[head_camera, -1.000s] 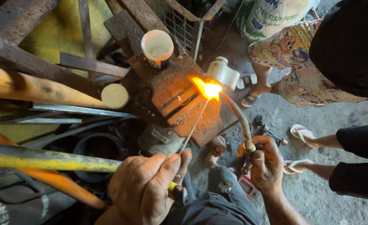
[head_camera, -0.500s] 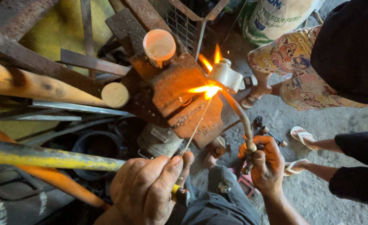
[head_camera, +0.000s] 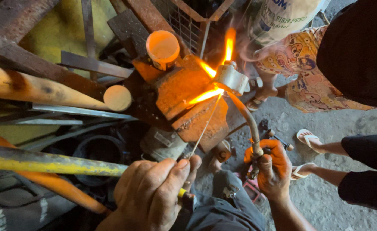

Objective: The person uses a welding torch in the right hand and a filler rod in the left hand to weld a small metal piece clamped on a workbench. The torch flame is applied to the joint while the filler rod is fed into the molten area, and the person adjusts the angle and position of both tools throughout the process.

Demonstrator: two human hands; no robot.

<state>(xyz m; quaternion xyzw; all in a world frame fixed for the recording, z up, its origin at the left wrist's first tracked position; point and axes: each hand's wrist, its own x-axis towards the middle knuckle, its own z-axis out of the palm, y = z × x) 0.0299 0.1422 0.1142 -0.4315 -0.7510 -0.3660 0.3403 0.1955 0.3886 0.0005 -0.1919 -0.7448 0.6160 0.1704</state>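
My right hand (head_camera: pixel 272 169) grips the handle of a gas torch (head_camera: pixel 248 122), whose curved tube rises to a flame (head_camera: pixel 205 95) playing on a rusty metal block (head_camera: pixel 188 96). A pale round metal part (head_camera: pixel 232 78) sits at the flame, with a second tongue of fire above it. My left hand (head_camera: pixel 154 194) pinches a thin filler rod (head_camera: pixel 204 126) that slants up, its tip at the flame. A small cup (head_camera: pixel 163 48) stands on the block's far side, glowing orange.
Wooden poles (head_camera: pixel 34 90) and a yellow pipe (head_camera: pixel 47 161) cross the left side over scrap metal bars. A wire cage (head_camera: pixel 188 21) stands behind the block. Other people's legs and sandalled feet (head_camera: pixel 310 139) are at the right on the concrete floor, and a printed sack (head_camera: pixel 278 17) at the top.
The flame has spread and flared higher around the round metal part, lighting the block orange. The view has shifted slightly; both hands keep their grips.
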